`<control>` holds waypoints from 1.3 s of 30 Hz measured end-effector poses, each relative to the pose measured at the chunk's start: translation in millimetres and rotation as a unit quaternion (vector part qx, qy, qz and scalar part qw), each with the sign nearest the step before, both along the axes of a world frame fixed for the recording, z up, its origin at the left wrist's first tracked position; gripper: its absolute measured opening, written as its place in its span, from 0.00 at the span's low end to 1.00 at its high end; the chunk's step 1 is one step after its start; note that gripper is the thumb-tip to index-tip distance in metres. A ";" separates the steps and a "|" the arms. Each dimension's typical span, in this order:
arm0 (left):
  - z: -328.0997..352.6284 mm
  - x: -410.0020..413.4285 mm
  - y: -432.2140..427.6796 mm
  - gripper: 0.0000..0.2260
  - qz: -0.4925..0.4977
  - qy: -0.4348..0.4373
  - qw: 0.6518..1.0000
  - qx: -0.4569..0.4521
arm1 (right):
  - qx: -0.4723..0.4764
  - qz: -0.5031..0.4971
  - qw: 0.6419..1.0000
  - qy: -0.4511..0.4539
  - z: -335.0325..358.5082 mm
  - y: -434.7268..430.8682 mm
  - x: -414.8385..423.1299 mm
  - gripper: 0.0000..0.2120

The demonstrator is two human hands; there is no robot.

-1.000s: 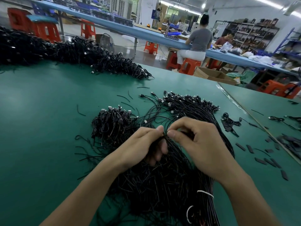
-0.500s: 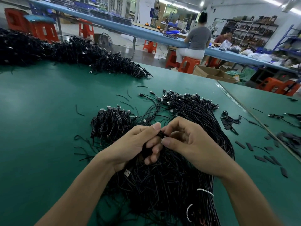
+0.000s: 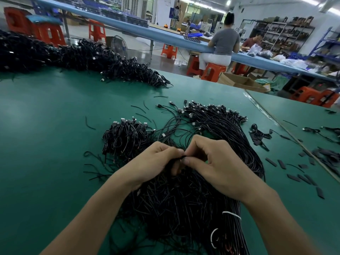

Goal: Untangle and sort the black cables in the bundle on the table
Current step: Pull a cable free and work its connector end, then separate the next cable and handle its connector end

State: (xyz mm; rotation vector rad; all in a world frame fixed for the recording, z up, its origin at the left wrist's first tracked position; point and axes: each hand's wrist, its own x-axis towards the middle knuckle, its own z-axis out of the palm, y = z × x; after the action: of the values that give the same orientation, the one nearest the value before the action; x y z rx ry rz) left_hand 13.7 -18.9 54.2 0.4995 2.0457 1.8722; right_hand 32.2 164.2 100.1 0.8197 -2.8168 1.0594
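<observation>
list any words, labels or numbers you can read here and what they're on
None can be read.
The plugs on the cables: no legible marks.
The cardboard box: no print visible.
The blue panel on the far wall: too blurred to read.

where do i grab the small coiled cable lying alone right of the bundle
Pinch the small coiled cable across its bunched middle, fingers coming straight down from above: it lies flat on the green table, apart from the bundle.
</observation>
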 end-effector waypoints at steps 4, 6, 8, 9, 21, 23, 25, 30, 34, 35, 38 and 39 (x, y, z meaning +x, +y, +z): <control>-3.0 0.0 10.8 0.14 0.052 -0.089 0.988 0.114 | -0.011 -0.005 0.999 0.050 -9.7 -12.9 0.5 0.07; -4.3 2.0 14.8 0.18 0.006 -0.150 0.970 0.191 | -0.022 -0.014 0.997 0.077 -10.4 -15.9 -1.0 0.07; -5.0 3.5 15.0 0.25 -0.038 -0.165 0.967 0.189 | -0.041 -0.016 0.995 0.086 -10.0 -16.1 -3.1 0.07; -6.1 3.3 14.9 0.28 -0.033 -0.161 0.973 0.164 | -0.052 -0.013 0.995 0.080 -9.8 -16.4 -4.2 0.07; -17.5 -17.8 -3.0 0.27 0.249 -0.031 0.960 0.125 | 0.207 -0.129 0.957 -0.159 -43.9 7.7 -7.6 0.14; -19.8 -17.7 -1.9 0.28 0.254 -0.013 0.959 0.124 | 0.246 -0.133 0.948 -0.149 -56.0 0.4 -4.6 0.12; -21.5 -17.5 -1.7 0.27 0.258 -0.005 0.958 0.120 | 0.270 -0.146 0.943 -0.127 -62.6 -7.0 -2.0 0.12; -22.3 -16.0 1.6 0.30 0.267 0.004 0.957 0.112 | 0.234 -0.176 0.946 -0.139 -67.6 -12.3 0.4 0.07; -23.3 -16.0 5.5 0.33 0.289 -0.044 0.952 0.087 | 0.217 -0.188 0.948 -0.138 -64.6 -13.0 1.4 0.05; -23.3 -16.3 5.7 0.33 0.285 -0.054 0.953 0.088 | 0.209 -0.196 0.948 -0.138 -62.8 -12.0 1.7 0.05; -21.8 -16.5 5.8 0.30 0.269 -0.064 0.958 0.082 | 0.182 -0.215 0.950 -0.135 -54.1 -8.0 0.6 0.06; -21.3 -16.1 5.8 0.29 0.263 -0.061 0.960 0.080 | 0.172 -0.217 0.951 -0.135 -50.3 -6.7 0.6 0.06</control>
State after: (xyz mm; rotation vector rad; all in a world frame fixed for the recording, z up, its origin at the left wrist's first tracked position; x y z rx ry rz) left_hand -2.4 -13.0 32.9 -0.1497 2.0930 2.3051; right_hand 32.7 157.5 49.9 0.0330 -3.2398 0.6653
